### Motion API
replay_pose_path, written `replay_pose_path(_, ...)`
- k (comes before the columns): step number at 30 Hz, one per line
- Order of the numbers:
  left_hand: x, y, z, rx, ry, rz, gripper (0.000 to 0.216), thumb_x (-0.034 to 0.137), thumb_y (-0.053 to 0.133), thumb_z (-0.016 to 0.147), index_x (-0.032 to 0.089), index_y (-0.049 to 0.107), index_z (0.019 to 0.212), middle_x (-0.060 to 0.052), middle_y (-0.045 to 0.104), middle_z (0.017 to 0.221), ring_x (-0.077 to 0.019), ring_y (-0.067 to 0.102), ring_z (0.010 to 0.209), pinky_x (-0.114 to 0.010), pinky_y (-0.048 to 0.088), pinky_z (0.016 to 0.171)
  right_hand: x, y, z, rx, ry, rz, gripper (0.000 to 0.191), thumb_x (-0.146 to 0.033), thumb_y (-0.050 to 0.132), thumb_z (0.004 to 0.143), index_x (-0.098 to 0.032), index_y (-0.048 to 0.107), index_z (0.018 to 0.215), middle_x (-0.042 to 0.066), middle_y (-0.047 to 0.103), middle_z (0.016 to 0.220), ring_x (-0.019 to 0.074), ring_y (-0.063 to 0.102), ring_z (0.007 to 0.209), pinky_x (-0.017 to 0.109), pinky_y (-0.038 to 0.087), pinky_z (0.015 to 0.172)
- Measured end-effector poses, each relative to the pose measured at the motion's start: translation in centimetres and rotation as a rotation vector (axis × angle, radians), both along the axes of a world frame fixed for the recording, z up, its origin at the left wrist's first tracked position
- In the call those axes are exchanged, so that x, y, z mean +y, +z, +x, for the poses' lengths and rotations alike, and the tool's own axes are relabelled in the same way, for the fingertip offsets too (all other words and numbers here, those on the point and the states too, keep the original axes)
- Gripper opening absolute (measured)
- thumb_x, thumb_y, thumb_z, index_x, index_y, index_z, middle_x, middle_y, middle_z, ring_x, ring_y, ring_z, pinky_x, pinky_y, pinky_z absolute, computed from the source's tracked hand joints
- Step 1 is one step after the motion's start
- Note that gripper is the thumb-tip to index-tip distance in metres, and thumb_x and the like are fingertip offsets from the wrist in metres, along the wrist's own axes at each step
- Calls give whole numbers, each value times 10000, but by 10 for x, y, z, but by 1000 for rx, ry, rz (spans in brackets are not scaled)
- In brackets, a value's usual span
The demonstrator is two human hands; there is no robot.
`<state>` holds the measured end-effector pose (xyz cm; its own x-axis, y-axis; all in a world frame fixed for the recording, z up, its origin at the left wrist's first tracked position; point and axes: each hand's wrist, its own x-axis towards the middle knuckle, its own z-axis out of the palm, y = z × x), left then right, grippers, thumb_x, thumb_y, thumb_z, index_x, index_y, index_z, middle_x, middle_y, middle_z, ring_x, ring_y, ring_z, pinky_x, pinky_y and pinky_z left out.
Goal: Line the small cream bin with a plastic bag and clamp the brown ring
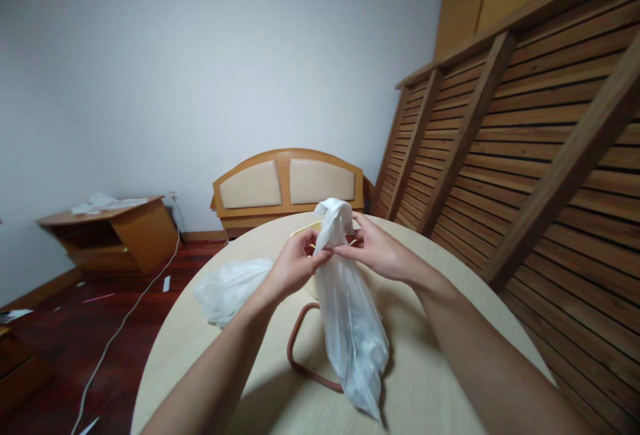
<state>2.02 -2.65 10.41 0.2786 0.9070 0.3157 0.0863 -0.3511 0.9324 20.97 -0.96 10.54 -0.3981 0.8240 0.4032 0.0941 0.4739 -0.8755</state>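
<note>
A long white plastic bag (350, 315) hangs down from my two hands over the round table, its lower end bulging with contents I cannot make out. My left hand (296, 260) pinches the bag's gathered neck from the left. From the right, my right hand (374, 248) grips the same neck, thumb pointing across toward the other thumb. The bag's top folds over above my fingers. Behind the bag, a brown loop handle (295, 348) shows on the tabletop, partly covered. A pale yellow object (307, 228) sits mostly hidden behind my hands.
Another crumpled white plastic bag (231, 288) lies on the left of the round table (185, 368). Beyond stand a headboard (285, 181) and a low wooden cabinet (145, 241). Wooden slatted panels (480, 155) lean at the right. A white cable (127, 318) runs along the floor.
</note>
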Motion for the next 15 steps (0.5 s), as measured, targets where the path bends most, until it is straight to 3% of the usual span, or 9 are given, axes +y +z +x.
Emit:
replay_pose_path(5,0,3,-3,-218,112,15,298,417,727,719,158,625,826,27,576,689,-96,462,588,-195,334,535,0,17,14,154,-181,16,686,-215,714,747,-241,436,1373,47,675,1021,188,669,858,325,537,738)
replay_pose_path(10,1,8,-13,-367,255,87,249,379,704,750,172,570,713,46,507,646,-94,422,605,-189,320,553,-8,33,24,294,-234,22,585,-281,713,758,-239,495,1299,3,665,905,149,625,760,259,475,641)
replay_pose_path(15,-7,12,-10,-325,94,53,325,379,782,723,169,630,919,-9,644,875,-129,562,782,-212,430,699,-18,35,20,166,-129,-29,638,-407,770,759,-223,509,1312,-4,663,865,143,619,717,249,462,603)
